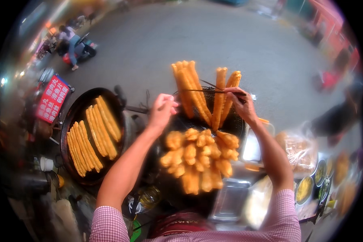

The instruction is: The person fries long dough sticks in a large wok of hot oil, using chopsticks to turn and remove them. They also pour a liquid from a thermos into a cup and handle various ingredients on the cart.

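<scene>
My right hand [240, 101] grips a pair of long dark chopsticks [196, 90], which reach leftward across upright fried dough sticks. These golden sticks [192, 90] lean in a dark wire mesh basket [236, 119]. My left hand [163, 109] hovers left of the basket with fingers loosely curled; no object shows in it, though the grip is partly hidden. Closer to my body, a dense bunch of fried dough sticks [204, 151] stands on end. On the left, a round black wok [63, 133] holds several more, lying side by side [84, 151] in dark oil.
A metal tray [231, 199], a plastic bag of packaged goods [301, 149] and bowls of food [304, 189] are at right. A red sign with writing [53, 98] stands left. Beyond the stall, a person rides a scooter [83, 50] on the road. An oil bottle [149, 196] stands low.
</scene>
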A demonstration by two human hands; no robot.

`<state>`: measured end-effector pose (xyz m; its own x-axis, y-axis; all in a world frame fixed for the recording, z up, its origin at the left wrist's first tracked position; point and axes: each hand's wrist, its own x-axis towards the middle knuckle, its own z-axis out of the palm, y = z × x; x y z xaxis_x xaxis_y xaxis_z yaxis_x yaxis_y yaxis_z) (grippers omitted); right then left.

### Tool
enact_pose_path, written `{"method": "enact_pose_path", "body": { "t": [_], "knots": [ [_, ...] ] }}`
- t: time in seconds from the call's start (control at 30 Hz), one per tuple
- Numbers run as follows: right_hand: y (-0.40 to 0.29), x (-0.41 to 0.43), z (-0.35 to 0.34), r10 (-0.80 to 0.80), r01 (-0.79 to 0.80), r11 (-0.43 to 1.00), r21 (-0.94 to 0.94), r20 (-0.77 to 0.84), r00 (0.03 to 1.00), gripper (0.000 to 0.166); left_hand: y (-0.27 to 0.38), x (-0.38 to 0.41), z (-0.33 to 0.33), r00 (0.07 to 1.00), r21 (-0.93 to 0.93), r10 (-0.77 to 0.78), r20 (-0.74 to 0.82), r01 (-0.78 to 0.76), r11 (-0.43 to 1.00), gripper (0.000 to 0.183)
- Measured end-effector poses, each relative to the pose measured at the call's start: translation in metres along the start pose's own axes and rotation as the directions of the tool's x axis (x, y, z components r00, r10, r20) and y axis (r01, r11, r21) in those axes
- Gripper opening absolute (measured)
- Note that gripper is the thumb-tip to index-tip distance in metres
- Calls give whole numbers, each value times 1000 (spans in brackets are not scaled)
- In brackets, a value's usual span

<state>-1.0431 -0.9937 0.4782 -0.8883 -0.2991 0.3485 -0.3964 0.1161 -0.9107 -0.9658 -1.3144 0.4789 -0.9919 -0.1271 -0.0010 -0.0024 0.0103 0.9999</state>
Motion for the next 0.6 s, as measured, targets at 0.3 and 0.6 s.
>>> {"method": "enact_pose_path", "body": {
  "t": [0.3,0.6],
  "knots": [
    [31,-8,-25,-4,25,984,176,-122,993,23,13,-9,-15,995,-32,100,-5,-100,994,27],
    [58,20,-18,27,-14,985,174,-72,997,26,-8,47,-39,994,-105,-70,-84,61,993,28]
  ]
}}
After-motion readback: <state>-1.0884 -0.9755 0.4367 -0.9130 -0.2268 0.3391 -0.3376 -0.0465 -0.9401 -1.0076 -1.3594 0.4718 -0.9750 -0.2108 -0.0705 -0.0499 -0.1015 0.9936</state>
